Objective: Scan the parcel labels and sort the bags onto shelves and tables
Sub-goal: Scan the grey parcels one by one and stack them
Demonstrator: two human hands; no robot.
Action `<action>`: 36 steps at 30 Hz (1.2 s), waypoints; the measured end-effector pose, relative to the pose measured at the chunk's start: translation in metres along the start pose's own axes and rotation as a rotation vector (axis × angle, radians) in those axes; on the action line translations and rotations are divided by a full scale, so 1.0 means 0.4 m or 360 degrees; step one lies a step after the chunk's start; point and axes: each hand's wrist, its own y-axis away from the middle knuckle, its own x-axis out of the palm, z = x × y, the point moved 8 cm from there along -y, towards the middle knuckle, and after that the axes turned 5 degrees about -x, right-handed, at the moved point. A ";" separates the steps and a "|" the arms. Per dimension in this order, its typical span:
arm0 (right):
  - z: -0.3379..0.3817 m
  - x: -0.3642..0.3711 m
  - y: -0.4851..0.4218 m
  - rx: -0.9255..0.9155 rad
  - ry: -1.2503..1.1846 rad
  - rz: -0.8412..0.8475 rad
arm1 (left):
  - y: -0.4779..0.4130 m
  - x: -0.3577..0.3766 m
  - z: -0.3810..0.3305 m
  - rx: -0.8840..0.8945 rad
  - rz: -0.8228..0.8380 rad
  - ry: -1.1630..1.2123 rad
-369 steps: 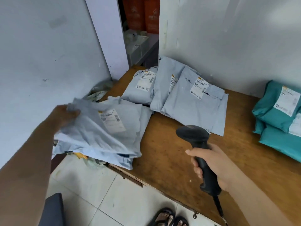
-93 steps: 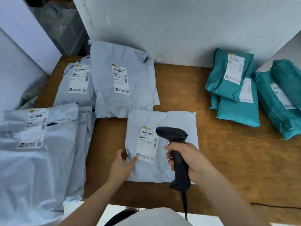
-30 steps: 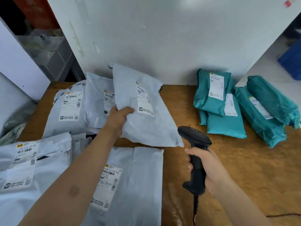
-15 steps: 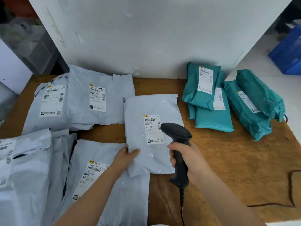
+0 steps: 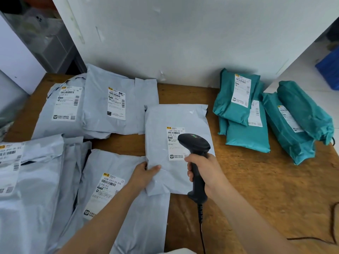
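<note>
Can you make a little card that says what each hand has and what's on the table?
Left hand: holds the near corner of a flat grey plastic mailer bag
Right hand: grips a black handheld barcode scanner over that bag's white label
Wooden table: more grey bags at left, teal plastic bags at right

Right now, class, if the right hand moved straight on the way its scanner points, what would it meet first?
Most likely the label on the grey parcel beneath the scanner in the right hand; the gap between them is unclear.
</note>
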 end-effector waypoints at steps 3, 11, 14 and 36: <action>0.005 -0.004 0.010 -0.0018 -0.0035 -0.0014 | 0.009 -0.002 -0.009 0.0023 -0.0012 0.0016; 0.014 -0.023 0.044 -0.0154 -0.0144 -0.0104 | 0.086 -0.088 -0.096 0.0413 -0.0140 -0.0122; 0.000 -0.015 0.052 -0.0095 -0.0179 -0.0106 | 0.143 -0.203 -0.085 0.0340 -0.0264 -0.0298; 0.003 0.084 0.045 -0.0095 0.0039 0.0019 | 0.079 -0.308 0.003 0.0257 -0.1018 -0.1634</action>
